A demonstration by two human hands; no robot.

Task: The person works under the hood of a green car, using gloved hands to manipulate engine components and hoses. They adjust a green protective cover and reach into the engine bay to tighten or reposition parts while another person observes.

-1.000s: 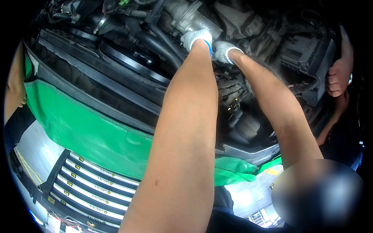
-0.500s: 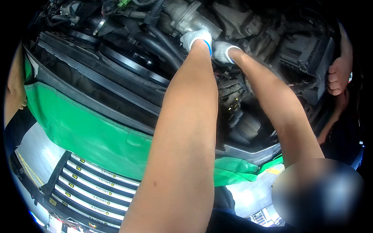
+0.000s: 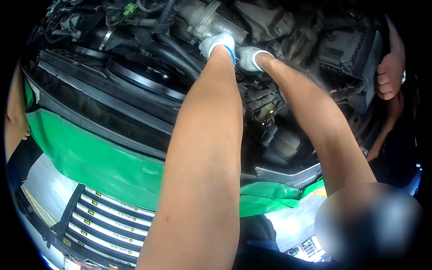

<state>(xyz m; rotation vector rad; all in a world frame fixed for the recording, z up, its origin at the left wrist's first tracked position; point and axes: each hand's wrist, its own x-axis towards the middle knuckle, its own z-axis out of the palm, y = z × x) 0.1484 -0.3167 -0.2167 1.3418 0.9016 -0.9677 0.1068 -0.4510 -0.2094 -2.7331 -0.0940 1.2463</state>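
Note:
Both my hands wear white knit gloves and reach deep into a car's engine bay. My left hand (image 3: 218, 44) is at the lower side of a silver metal cylindrical housing (image 3: 204, 20), against or right beside its end. Close by on the right, my right hand (image 3: 248, 59) is lowered among dark engine parts. The backs of the gloves and my wrists hide the fingers of both hands, so what they hold, if anything, does not show. A black ribbed hose (image 3: 177, 48) runs just left of my left hand.
A green protective cover (image 3: 90, 139) drapes over the car's front edge. At the right stands a black box-shaped part (image 3: 342, 49), with another person's closed hand (image 3: 389, 78) beside it. Another person's arm (image 3: 17, 108) is at the far left. Below lies a striped grille (image 3: 108, 225).
The whole view has shifted slightly, so the engine bay and my arms appear a little farther left. My hands stay by the silver housing; the right glove is tilted a bit differently.

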